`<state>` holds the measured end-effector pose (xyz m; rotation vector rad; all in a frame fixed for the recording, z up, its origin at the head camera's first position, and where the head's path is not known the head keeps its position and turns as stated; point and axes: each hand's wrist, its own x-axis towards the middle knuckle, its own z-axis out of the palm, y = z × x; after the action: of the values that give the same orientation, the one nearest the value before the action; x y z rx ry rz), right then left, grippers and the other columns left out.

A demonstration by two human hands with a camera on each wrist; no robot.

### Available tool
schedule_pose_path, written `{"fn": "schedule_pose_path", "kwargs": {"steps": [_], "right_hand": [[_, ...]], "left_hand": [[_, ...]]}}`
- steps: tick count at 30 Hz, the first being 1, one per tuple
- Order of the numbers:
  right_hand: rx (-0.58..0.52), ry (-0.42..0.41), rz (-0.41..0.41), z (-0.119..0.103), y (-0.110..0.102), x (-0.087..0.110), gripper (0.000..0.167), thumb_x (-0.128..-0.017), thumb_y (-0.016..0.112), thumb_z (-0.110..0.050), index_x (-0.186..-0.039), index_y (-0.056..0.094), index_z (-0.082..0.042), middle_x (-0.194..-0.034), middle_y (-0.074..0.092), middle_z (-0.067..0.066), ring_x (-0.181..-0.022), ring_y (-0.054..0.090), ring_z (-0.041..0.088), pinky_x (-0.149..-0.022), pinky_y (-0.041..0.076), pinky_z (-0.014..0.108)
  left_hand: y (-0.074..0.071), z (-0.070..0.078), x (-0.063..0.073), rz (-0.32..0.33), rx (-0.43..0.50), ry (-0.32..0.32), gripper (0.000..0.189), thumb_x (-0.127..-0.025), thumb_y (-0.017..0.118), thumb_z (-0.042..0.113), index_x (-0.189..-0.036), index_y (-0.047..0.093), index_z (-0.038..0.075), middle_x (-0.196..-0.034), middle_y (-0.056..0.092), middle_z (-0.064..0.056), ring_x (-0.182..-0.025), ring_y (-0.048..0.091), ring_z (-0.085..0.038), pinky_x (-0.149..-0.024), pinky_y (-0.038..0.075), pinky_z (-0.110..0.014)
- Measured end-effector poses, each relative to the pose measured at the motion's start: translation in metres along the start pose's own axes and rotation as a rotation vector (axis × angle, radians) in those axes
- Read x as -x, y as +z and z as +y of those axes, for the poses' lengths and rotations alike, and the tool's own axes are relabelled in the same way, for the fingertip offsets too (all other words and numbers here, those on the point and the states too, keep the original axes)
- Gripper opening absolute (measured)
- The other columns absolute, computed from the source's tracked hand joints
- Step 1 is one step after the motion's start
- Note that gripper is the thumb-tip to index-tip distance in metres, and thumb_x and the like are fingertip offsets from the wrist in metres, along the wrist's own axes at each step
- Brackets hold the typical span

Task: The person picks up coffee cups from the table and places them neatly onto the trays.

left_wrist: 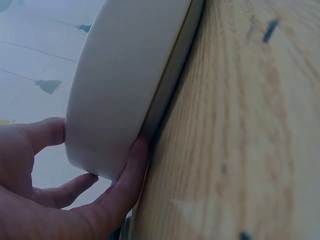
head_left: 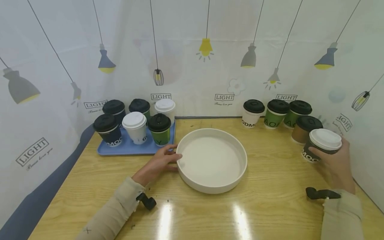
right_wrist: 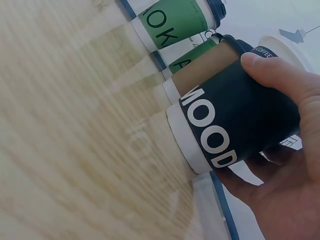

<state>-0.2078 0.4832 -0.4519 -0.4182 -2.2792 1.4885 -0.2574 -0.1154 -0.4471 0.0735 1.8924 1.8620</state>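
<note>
At the right, my right hand (head_left: 337, 163) grips a coffee cup (right_wrist: 235, 115) with a white lid and a dark sleeve lettered "MOOD". Its thumb lies along one side and its fingers wrap the other; the cup is upright, its base close to the tabletop. In the middle of the table lies a round cream tray (head_left: 211, 190) with a raised rim and nothing in it. My left hand (head_left: 166, 158) holds this tray's left edge, one digit at the upper rim and another low by the table in the left wrist view. A brown cup (head_left: 298, 133) with a black lid stands just behind the held cup.
Several lidded cups stand on a blue rectangular tray (head_left: 135, 150) at the back left. Along the back right are a white cup (head_left: 251, 119) and two green cups, one being this green cup (head_left: 273, 118), all black-lidded. A printed curtain (head_left: 192, 66) hangs behind the wooden table (head_left: 270, 206).
</note>
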Motion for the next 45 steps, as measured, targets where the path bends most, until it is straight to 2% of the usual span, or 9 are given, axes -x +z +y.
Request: {"fn": "schedule_pose_path", "kwargs": {"steps": [4,8,11,12,17,24,33,40,45], "right_hand": [[0.051,0.005,-0.015,-0.002,0.004,-0.001,0.101,-0.093,0.078,-0.021,-0.162,0.005,-0.024,-0.148,0.025,-0.019,-0.136,0.034,0.004,-0.129,0.024,0.026],[0.168,-0.040,-0.037,-0.010,0.016,-0.006,0.102,-0.093,0.077,-0.029,-0.161,0.003,-0.011,-0.157,0.025,0.009,-0.143,0.031,0.028,-0.132,0.021,0.046],[0.178,-0.056,-0.073,-0.021,0.029,-0.010,0.104,-0.093,0.077,-0.029,-0.161,0.001,-0.006,-0.161,0.017,0.027,-0.148,0.024,0.041,-0.132,0.018,0.053],[0.168,-0.059,-0.088,-0.025,0.035,-0.011,0.105,-0.093,0.077,-0.028,-0.161,0.000,-0.007,-0.162,0.014,0.029,-0.149,0.023,0.043,-0.132,0.017,0.055],[0.141,-0.125,-0.176,-0.044,0.061,-0.009,0.106,-0.093,0.078,-0.025,-0.161,-0.001,-0.007,-0.163,0.013,0.030,-0.148,0.024,0.048,-0.128,0.022,0.062],[0.120,-0.223,-0.238,-0.072,0.087,0.000,0.103,-0.092,0.079,-0.020,-0.159,0.003,-0.006,-0.159,0.020,0.026,-0.142,0.031,0.043,-0.123,0.030,0.060],[0.055,-0.276,-0.268,-0.107,0.117,0.007,0.104,-0.089,0.081,-0.018,-0.160,0.006,-0.005,-0.161,0.023,0.027,-0.146,0.032,0.046,-0.125,0.026,0.064],[0.027,-0.311,-0.334,-0.129,0.143,0.018,0.104,-0.087,0.083,-0.012,-0.161,0.010,-0.008,-0.158,0.031,0.017,-0.141,0.040,0.033,-0.117,0.038,0.055],[-0.016,-0.339,-0.392,-0.143,0.166,0.029,0.105,-0.084,0.085,-0.010,-0.161,0.013,-0.007,-0.157,0.035,0.019,-0.143,0.041,0.036,-0.119,0.038,0.060]], "left_hand": [[0.000,-0.001,0.000,0.005,-0.001,0.005,0.067,-0.101,0.066,0.018,-0.159,0.033,0.008,-0.143,0.050,-0.023,-0.106,0.069,-0.024,-0.091,0.064,-0.039],[0.000,-0.001,0.001,0.009,-0.008,0.011,0.067,-0.101,0.065,0.019,-0.159,0.033,0.008,-0.144,0.048,-0.023,-0.108,0.068,-0.026,-0.093,0.064,-0.040],[0.000,-0.002,0.000,0.007,-0.008,0.010,0.067,-0.101,0.066,0.020,-0.159,0.033,0.009,-0.144,0.048,-0.023,-0.109,0.068,-0.027,-0.094,0.063,-0.041],[0.000,-0.002,0.000,0.005,-0.007,0.009,0.067,-0.101,0.066,0.019,-0.159,0.033,0.009,-0.144,0.048,-0.023,-0.109,0.068,-0.027,-0.094,0.063,-0.041],[-0.001,-0.001,0.000,-0.012,-0.005,0.016,0.069,-0.102,0.065,0.020,-0.160,0.031,0.008,-0.145,0.047,-0.024,-0.108,0.068,-0.026,-0.094,0.063,-0.041],[0.000,-0.001,0.000,-0.001,0.004,0.007,0.067,-0.101,0.066,0.020,-0.159,0.033,0.009,-0.143,0.048,-0.023,-0.109,0.068,-0.026,-0.093,0.064,-0.041],[0.000,-0.002,0.000,0.004,0.015,0.009,0.065,-0.102,0.065,0.019,-0.158,0.034,0.010,-0.144,0.049,-0.022,-0.111,0.067,-0.027,-0.095,0.063,-0.042],[0.000,-0.001,0.000,-0.006,0.024,0.017,0.067,-0.102,0.065,0.019,-0.159,0.033,0.009,-0.147,0.047,-0.022,-0.113,0.067,-0.027,-0.096,0.063,-0.042],[0.000,-0.002,-0.001,-0.012,0.027,0.031,0.067,-0.102,0.064,0.018,-0.159,0.032,0.008,-0.143,0.049,-0.024,-0.114,0.067,-0.028,-0.095,0.063,-0.043]]}}
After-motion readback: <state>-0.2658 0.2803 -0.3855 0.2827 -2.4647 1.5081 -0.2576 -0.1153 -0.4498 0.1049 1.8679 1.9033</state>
